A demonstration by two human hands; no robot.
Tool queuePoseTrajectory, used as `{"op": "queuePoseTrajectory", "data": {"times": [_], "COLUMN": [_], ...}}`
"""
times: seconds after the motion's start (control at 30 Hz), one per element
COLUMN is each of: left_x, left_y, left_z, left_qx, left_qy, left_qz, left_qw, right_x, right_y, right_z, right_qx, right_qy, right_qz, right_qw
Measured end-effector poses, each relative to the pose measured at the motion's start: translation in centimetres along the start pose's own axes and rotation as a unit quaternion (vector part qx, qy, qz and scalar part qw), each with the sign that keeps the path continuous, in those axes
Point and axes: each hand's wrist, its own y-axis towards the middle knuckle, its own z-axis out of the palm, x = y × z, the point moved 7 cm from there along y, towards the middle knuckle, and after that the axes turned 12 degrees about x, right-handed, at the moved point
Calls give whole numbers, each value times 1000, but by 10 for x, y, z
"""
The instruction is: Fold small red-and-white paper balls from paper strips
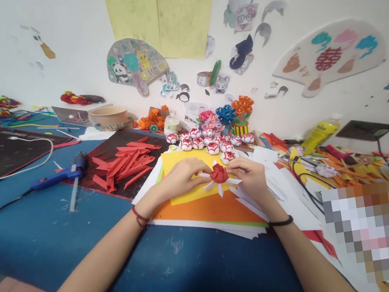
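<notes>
Between my two hands is a folded paper flower point(218, 174) with a red centre and white strips sticking out around it. My left hand point(189, 176) pinches it from the left, and my right hand point(248, 173) grips its right side with the fingertips. Just below lies a stack of coloured paper, yellow point(183, 194) on top of orange point(190, 215). Behind the hands stand several finished red-and-white paper flowers point(212, 147) in a cluster. Left of the stack, a pile of folded red paper strips point(127, 163) rests on a dark mat point(89, 161).
A blue glue gun point(62, 178) lies at the left with its cord trailing. A round tub point(109, 117) and bright paper bouquets point(226, 116) stand along the wall. Paper scraps, a yellow bottle point(322, 134) and a black cable point(303, 178) crowd the right side.
</notes>
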Motion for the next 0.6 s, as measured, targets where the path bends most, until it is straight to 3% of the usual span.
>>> {"op": "queuePoseTrajectory", "data": {"times": [0.1,0.2,0.27,0.3,0.43,0.6], "left_x": [-4,-5,-6,-6,-9,-8], "left_y": [0,-2,-2,-2,-1,1], "left_z": [6,7,8,9,15,26], "left_qx": [-15,-53,-79,-90,-95,-67], "left_qy": [15,54,96,118,170,213], "left_qz": [13,-14,-40,-53,-74,-82], "left_qw": [1000,997,991,987,978,971], "right_x": [-14,-16,-1,8,33,31], "right_y": [1,-3,-6,-6,-1,-1], "right_z": [-6,-24,-33,-32,-1,12], "right_qx": [-7,-89,-140,-134,5,26], "right_qy": [53,51,-9,-34,-69,-112], "right_qz": [56,119,121,116,108,107], "right_qw": [997,988,983,984,992,988]}}
